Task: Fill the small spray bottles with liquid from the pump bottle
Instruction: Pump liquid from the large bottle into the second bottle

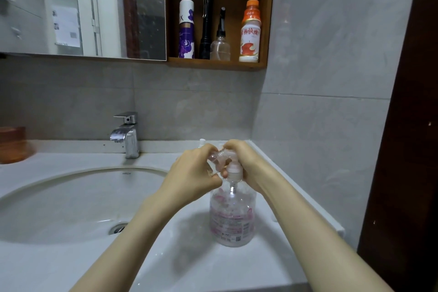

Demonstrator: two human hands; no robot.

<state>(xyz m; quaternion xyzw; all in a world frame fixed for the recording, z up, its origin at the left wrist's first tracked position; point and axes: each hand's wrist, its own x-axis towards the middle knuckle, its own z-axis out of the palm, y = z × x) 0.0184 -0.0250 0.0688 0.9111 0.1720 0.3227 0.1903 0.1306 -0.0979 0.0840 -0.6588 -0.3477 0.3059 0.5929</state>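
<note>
Soft, rather dim indoor light. The pump bottle point(233, 216) throws a faint, diffuse shadow to the left on the white bench point(59, 268). Bright glints sit on the chrome faucet point(126, 135). Detail is slightly soft throughout, and the mirror point(83, 7) edge bows with wide-angle distortion.

One pump bottle point(233, 216) stands near the right edge of the counter point(59, 268). Two hands are at its pump head: the left hand point(192, 170) grips one small clear bottle point(216, 157), and the right hand point(246, 161) curls over the head. One white cap point(202, 142) shows at the counter's back edge. One tap point(126, 134), one basin point(71, 197), one drain point(117, 228). One brown container point(13, 144) sits at the left edge. One mirror point(83, 7). One wooden shelf point(216, 64) carries four things: one purple can point(186, 31), one black torch point(207, 23), one clear nozzle bottle point(220, 45), one orange-capped drink bottle point(250, 33)
</note>
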